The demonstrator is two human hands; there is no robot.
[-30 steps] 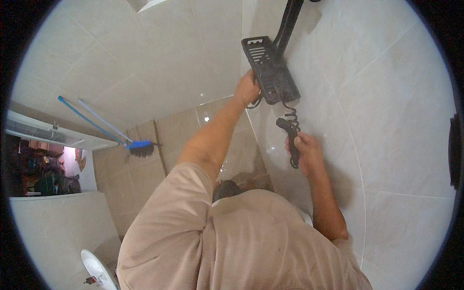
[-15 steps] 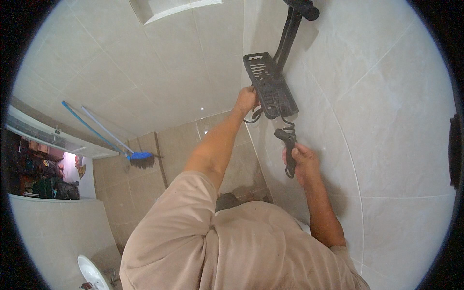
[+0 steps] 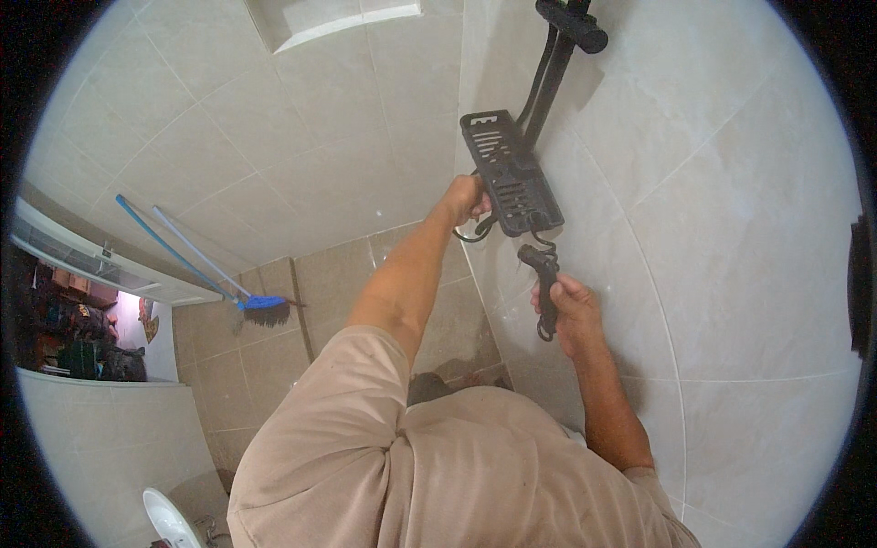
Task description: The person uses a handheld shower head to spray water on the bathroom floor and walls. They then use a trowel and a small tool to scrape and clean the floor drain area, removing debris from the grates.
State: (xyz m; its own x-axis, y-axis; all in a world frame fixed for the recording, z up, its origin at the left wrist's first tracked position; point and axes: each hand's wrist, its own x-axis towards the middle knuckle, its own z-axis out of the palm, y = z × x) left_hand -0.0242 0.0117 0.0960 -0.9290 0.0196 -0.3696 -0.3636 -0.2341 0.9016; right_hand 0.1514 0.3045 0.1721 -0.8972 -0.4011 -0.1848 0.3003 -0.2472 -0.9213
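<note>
A black slotted shower shelf [image 3: 512, 173] is fixed at the lower end of a dark vertical shower pipe [image 3: 548, 78] by the wall. My left hand [image 3: 466, 198] is closed at the shelf's left edge. Its fingers are partly hidden, so what they grip cannot be made out. Just below that hand a dark hose [image 3: 475, 236] bends in a loop. My right hand [image 3: 575, 310] is wrapped round the handle of a black hand sprayer [image 3: 545, 288], its head pointing up and left. From under the shelf a dark coiled hose [image 3: 546, 242] hangs down towards the sprayer.
Pale tiled walls [image 3: 749, 274] meet in a corner behind the shelf, above a brown tiled floor [image 3: 265, 356]. A blue broom [image 3: 265, 306] and another long handle lean on the left wall. A doorway [image 3: 91, 320] and a white washbasin [image 3: 169, 516] lie farther left.
The view has shifted slightly, so the shelf sits a little lower. Both hands keep nearly the same places, with the sprayer still in my right hand.
</note>
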